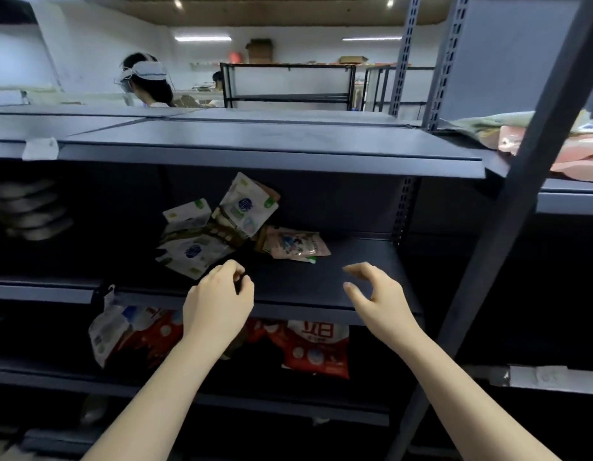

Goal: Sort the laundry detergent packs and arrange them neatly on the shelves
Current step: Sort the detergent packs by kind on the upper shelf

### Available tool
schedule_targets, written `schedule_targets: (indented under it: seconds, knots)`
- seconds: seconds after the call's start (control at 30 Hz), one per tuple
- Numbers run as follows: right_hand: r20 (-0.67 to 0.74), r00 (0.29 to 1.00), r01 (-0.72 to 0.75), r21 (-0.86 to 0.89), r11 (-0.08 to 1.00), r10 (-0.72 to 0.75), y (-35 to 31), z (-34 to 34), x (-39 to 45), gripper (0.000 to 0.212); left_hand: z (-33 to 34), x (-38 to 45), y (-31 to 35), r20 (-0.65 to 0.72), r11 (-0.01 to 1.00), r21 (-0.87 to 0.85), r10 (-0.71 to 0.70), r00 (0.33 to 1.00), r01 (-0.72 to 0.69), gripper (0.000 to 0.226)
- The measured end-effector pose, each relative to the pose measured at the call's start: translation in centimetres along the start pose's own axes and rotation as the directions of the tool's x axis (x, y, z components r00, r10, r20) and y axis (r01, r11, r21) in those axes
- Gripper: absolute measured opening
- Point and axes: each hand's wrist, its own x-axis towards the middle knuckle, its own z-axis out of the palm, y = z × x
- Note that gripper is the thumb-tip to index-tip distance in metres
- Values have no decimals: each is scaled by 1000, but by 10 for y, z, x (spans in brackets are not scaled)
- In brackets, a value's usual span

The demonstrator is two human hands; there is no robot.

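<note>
1. Detergent packs [205, 234] lie jumbled on the middle shelf [308, 287], white ones tipped against each other, a pink pack [296, 246] flat beside them.
2. The left hand [218, 302] hovers just short of the heap, fingers curled, holding nothing.
3. The right hand [378, 294] hangs over bare shelf, fingers spread and relaxed, probably ready to receive.
4. Red packs [316, 347] sit on the shelf below.
</note>
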Motion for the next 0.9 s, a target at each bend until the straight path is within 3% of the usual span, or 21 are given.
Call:
schedule_targets:
  seconds: [0.27,0.43,0.63,0.8,0.9]
  knots:
    - [127,989,-62,-62,996,70,23,56,66,32,27,69,-57,70,993,67,-97,993,92,19]
    - [184,968,-173,-4,985,171,30,90,108,33,47,99,-87,99,985,72,-166,981,159,19]
    - [210,968,-136,-31,990,139,29,132,137,32,61,125,-120,96,982,28,-191,977,189,17]
    - [208,967,-146,-8,989,145,25,167,158,29,78,155,-164,223,973,118,-222,949,199,51]
    - [189,961,-202,-23,979,203,19,187,177,36,85,173,-190,288,972,118,-230,930,204,58]
